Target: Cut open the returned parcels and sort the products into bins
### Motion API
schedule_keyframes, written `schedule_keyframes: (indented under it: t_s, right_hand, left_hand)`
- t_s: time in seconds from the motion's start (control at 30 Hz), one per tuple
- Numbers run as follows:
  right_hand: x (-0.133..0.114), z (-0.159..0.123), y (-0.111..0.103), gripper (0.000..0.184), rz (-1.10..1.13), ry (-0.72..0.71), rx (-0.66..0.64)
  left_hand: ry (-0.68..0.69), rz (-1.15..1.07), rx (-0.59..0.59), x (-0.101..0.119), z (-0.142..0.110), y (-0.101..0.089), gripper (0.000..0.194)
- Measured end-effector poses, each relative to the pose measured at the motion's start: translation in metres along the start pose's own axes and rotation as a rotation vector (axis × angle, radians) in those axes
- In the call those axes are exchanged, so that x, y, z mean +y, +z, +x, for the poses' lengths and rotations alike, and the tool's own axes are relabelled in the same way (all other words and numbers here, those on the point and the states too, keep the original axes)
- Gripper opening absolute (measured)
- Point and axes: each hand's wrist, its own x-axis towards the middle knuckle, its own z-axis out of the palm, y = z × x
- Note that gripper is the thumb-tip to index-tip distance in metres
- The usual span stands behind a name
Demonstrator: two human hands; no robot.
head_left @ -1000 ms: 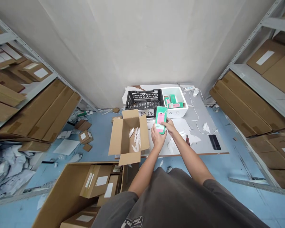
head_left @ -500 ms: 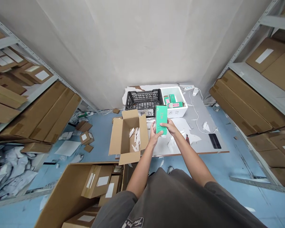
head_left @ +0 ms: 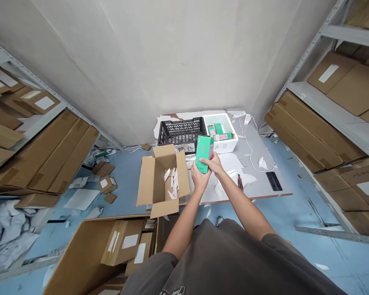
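Observation:
Both hands hold one green box upright above the low table. My left hand grips its lower left side. My right hand wraps its lower right edge, where a pink strip shows. Just behind the box stand a black plastic crate and a white bin holding more green and pink boxes. To the left of my hands an open cardboard box contains several white slips.
A black phone, a white cable and a red-handled cutter lie on the table. A large open carton of smaller boxes stands at lower left. Metal shelves with cardboard boxes line both sides.
The green box has been turned in my hands: its pink windowed face showed first, then a plain green face, now an edge with a pink strip. The view shifted slightly.

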Motion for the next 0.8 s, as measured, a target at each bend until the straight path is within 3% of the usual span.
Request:
schedule_keyframes:
  t_s: [0.13, 0.27, 0.37, 0.63, 0.8]
  right_hand:
    - [-0.011, -0.002, -0.011, 0.073, 0.033, 0.026, -0.104]
    - [-0.020, -0.005, -0.022, 0.070, 0.099, 0.040, -0.284]
    - [-0.020, -0.008, -0.022, 0.073, 0.115, 0.022, -0.296]
    - [-0.012, -0.008, -0.021, 0.070, 0.089, 0.026, -0.200]
    - [-0.008, -0.006, -0.019, 0.067, 0.073, 0.026, -0.095]
  left_hand:
    - [-0.067, -0.141, -0.056, -0.010, 0.013, -0.007, 0.087]
    - [-0.168, -0.513, -0.296, -0.015, 0.017, -0.017, 0.094]
    - [-0.194, -0.652, -0.416, -0.012, 0.013, -0.021, 0.103]
    - [-0.175, -0.670, -0.405, -0.009, 0.007, -0.023, 0.108]
    - [-0.105, -0.492, -0.275, -0.009, -0.002, -0.021, 0.098]
